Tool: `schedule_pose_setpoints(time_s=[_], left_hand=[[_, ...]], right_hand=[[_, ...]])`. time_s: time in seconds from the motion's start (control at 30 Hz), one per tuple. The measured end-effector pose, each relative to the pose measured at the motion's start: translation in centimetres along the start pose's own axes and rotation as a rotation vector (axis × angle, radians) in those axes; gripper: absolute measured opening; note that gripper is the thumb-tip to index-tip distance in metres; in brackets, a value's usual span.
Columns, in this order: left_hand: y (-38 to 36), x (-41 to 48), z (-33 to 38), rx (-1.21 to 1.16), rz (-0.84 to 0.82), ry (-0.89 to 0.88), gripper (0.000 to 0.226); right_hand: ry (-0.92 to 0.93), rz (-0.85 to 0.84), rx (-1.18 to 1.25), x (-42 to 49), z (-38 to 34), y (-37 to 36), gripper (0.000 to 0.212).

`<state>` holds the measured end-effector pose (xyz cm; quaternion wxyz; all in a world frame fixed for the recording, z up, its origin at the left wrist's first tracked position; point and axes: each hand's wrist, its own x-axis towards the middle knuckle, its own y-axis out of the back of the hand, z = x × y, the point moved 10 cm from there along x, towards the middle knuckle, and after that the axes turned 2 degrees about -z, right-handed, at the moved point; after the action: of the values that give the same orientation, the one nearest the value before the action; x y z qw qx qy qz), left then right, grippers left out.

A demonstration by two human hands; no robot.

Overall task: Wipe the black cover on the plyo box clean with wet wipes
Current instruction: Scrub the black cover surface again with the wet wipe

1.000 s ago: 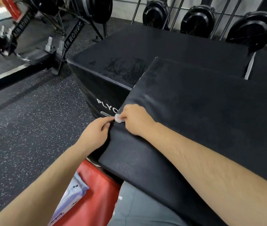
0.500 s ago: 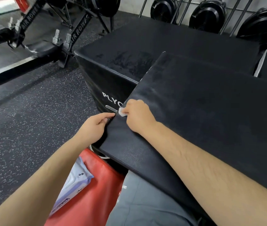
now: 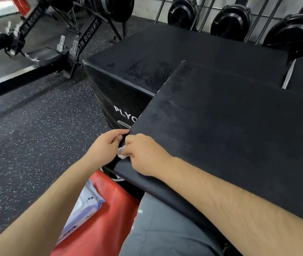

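Black cover (image 3: 230, 126), white wipe (image 3: 121, 153), speckled floor (image 3: 36, 135)

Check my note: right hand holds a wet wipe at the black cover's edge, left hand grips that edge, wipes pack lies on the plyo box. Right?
One error: the head view shows the wipes pack on the red pad below, not on the plyo box. The right hand does hold the wet wipe at the black cover's edge, and the left hand grips that edge.
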<state>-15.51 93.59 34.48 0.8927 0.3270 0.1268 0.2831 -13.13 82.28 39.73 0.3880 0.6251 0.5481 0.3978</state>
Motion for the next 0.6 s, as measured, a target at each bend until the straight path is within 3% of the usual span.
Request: schedule_pose_setpoints(time_s=[0.07,0.17,0.23,0.33,0.4,0.5,0.6], left_hand=[[0.2,-0.2,0.0,-0.019,0.018,0.003,0.034],[0.5,-0.7,-0.5,-0.058,0.036,0.019,0.034],[0.5,-0.8,-0.6,-0.062,0.045,0.016,0.033],[0.2,-0.8,-0.2,-0.043,0.03,0.01,0.031],[0.3,-1.0,0.0,-0.035,0.043,0.001,0.03],[0.6,-1.3,-0.1,-0.061,0.076,0.023,0.029],[0.6,-1.4,0.2,-0.069,0.09,0.007,0.029]], right_hand=[[-0.07,0.031,-0.085,-0.2,2.3,1.4,0.023],[-0.387,0.151,-0.064,-0.6,8.4,3.6,0.028],[-0.322,0.166,-0.001,-0.3,6.1,3.0,0.026],[-0.071,0.0,0.022,-0.8,0.5,-0.1,0.021],[-0.136,0.026,-0.039,-1.0,3.2,1.5,0.02],[-0.426,0.132,-0.044,-2.0,10.3,4.1,0.024],[-0.323,0.137,-0.009,-2.5,7.0,3.0,0.021]])
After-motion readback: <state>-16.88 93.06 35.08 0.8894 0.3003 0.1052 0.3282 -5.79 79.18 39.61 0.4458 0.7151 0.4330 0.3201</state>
